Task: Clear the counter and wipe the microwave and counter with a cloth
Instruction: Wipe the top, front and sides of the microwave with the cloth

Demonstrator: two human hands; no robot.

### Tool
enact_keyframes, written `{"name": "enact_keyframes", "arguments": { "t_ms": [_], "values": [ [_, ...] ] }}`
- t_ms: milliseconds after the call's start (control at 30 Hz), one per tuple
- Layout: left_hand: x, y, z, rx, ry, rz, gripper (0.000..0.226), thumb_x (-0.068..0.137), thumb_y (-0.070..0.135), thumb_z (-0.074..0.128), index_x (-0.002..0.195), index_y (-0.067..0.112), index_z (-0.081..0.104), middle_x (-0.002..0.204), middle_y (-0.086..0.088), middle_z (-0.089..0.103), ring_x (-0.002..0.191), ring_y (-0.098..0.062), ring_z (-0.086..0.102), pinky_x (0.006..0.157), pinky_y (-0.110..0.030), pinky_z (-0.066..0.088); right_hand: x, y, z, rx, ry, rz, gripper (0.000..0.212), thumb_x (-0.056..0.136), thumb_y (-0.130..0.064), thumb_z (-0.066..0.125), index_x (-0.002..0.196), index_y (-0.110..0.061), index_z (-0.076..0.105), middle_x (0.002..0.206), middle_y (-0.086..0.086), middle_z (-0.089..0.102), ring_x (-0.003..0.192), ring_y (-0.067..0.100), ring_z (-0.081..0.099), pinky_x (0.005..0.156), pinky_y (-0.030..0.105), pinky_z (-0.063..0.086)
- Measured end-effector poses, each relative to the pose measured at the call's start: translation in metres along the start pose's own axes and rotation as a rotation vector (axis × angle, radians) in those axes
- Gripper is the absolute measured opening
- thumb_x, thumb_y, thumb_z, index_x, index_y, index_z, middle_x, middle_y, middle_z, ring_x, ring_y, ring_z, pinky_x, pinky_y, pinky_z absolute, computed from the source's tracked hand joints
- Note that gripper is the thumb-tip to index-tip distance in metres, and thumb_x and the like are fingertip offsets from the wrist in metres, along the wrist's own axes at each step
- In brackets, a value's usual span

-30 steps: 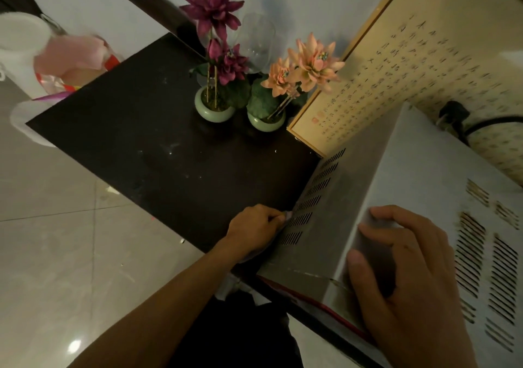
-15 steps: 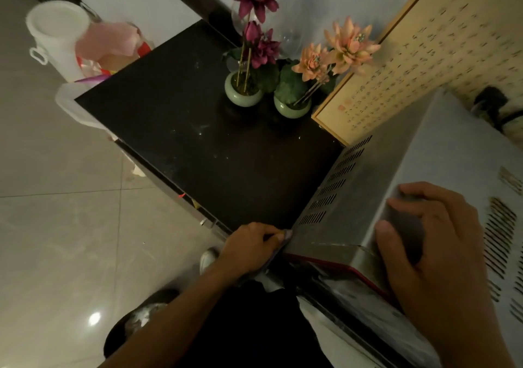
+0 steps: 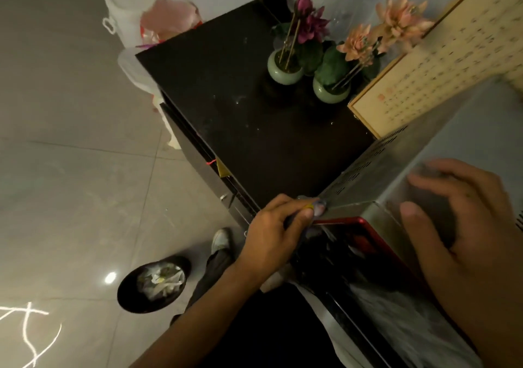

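A silver microwave (image 3: 402, 169) with a red-trimmed door stands at the right end of the black counter (image 3: 240, 107). My left hand (image 3: 274, 234) grips a small cloth (image 3: 318, 207) and holds it against the microwave's lower front-left corner, below the vent slots. Most of the cloth is hidden in my fist. My right hand (image 3: 464, 226) rests on the microwave's top near its front edge, fingers bent over the metal, holding nothing.
Two green vases of artificial flowers (image 3: 285, 70) (image 3: 331, 90) stand at the back of the counter beside a leaning framed calligraphy panel (image 3: 441, 70). A white bucket (image 3: 127, 8) and bags sit left of the counter. A black waste bin (image 3: 154, 284) is on the tiled floor.
My left hand has slid the cloth along the microwave's left side toward its front corner. The view has tilted down, showing the floor and bin. My right hand stays on top.
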State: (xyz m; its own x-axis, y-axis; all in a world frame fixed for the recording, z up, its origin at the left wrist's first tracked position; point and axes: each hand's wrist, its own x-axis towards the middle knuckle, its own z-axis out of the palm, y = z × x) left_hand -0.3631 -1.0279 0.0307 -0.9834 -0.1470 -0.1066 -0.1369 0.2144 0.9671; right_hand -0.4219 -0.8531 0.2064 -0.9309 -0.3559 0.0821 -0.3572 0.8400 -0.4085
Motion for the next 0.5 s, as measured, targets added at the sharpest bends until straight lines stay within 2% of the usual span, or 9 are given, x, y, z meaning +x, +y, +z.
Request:
{"name": "enact_keyframes", "arguments": {
  "t_ms": [100,167,200,233,267,333,400,467,500],
  "values": [
    [-0.012,-0.019,0.011,0.145,0.044,-0.164,0.024,0.103,0.048,0.047,0.12,0.052,0.063,0.102,0.029,0.057,0.099,0.005,0.057,0.079,-0.01,0.045,-0.013,0.008,-0.009,0.018,-0.014,-0.094,0.043,0.091,-0.047,0.048,0.122,-0.02,0.06,0.146,-0.001,0.042,0.13,0.022,0.043,0.099,0.013,0.033],
    [-0.019,-0.028,0.02,0.176,0.1,-0.25,0.028,0.104,0.049,0.046,0.122,0.046,0.067,0.103,0.022,0.059,0.096,0.002,0.058,0.082,-0.02,0.049,-0.026,0.015,-0.014,0.035,-0.012,-0.141,0.045,0.092,-0.045,0.048,0.122,-0.015,0.061,0.146,0.004,0.044,0.129,0.018,0.041,0.102,0.003,0.025],
    [-0.022,-0.029,0.026,0.168,0.144,-0.266,0.029,0.104,0.048,0.045,0.123,0.044,0.067,0.105,0.019,0.061,0.097,0.0,0.059,0.086,-0.026,0.052,-0.033,0.019,-0.016,0.048,-0.009,-0.158,0.045,0.091,-0.044,0.049,0.121,-0.014,0.062,0.146,0.004,0.044,0.129,0.017,0.041,0.102,0.003,0.026],
    [-0.026,-0.027,0.033,0.148,0.198,-0.265,0.03,0.104,0.047,0.045,0.124,0.042,0.068,0.108,0.016,0.064,0.099,-0.001,0.059,0.089,-0.032,0.053,-0.042,0.024,-0.018,0.063,-0.004,-0.18,0.044,0.09,-0.044,0.05,0.121,-0.013,0.063,0.146,0.005,0.044,0.128,0.021,0.043,0.102,0.007,0.03],
    [-0.03,-0.023,0.041,0.122,0.273,-0.245,0.03,0.104,0.046,0.046,0.124,0.04,0.068,0.11,0.015,0.066,0.101,-0.003,0.06,0.091,-0.036,0.054,-0.051,0.028,-0.019,0.079,0.001,-0.204,0.044,0.089,-0.043,0.051,0.12,-0.014,0.063,0.146,0.006,0.044,0.126,0.027,0.047,0.102,0.017,0.037],
    [-0.039,-0.004,0.056,0.069,0.456,-0.164,0.03,0.105,0.04,0.048,0.127,0.035,0.067,0.113,0.014,0.068,0.104,-0.006,0.061,0.092,-0.037,0.054,-0.07,0.038,-0.023,0.099,0.006,-0.224,0.045,0.087,-0.045,0.052,0.121,-0.017,0.064,0.147,0.005,0.043,0.124,0.033,0.05,0.101,0.043,0.045],
    [-0.047,0.026,0.068,0.026,0.621,-0.061,0.031,0.106,0.032,0.05,0.132,0.027,0.066,0.11,0.009,0.067,0.103,-0.007,0.059,0.09,-0.022,0.049,-0.087,0.049,-0.027,0.099,0.009,-0.227,0.048,0.086,-0.047,0.052,0.123,-0.019,0.063,0.148,0.004,0.042,0.129,0.031,0.047,0.095,0.06,0.047],
    [-0.053,0.059,0.078,0.008,0.747,0.047,0.032,0.105,0.024,0.052,0.136,0.023,0.063,0.108,0.002,0.063,0.1,-0.005,0.055,0.085,-0.01,0.042,-0.103,0.061,-0.034,0.103,0.0,-0.221,0.048,0.086,-0.047,0.051,0.125,-0.019,0.061,0.148,0.004,0.041,0.132,0.03,0.044,0.095,0.063,0.046],
    [-0.055,0.071,0.082,0.014,0.787,0.103,0.032,0.105,0.023,0.053,0.136,0.023,0.061,0.107,0.0,0.06,0.098,-0.005,0.054,0.084,-0.009,0.041,-0.109,0.067,-0.037,0.101,-0.01,-0.226,0.049,0.087,-0.046,0.051,0.126,-0.019,0.06,0.148,0.005,0.04,0.133,0.031,0.043,0.096,0.065,0.045]
  ]
}}
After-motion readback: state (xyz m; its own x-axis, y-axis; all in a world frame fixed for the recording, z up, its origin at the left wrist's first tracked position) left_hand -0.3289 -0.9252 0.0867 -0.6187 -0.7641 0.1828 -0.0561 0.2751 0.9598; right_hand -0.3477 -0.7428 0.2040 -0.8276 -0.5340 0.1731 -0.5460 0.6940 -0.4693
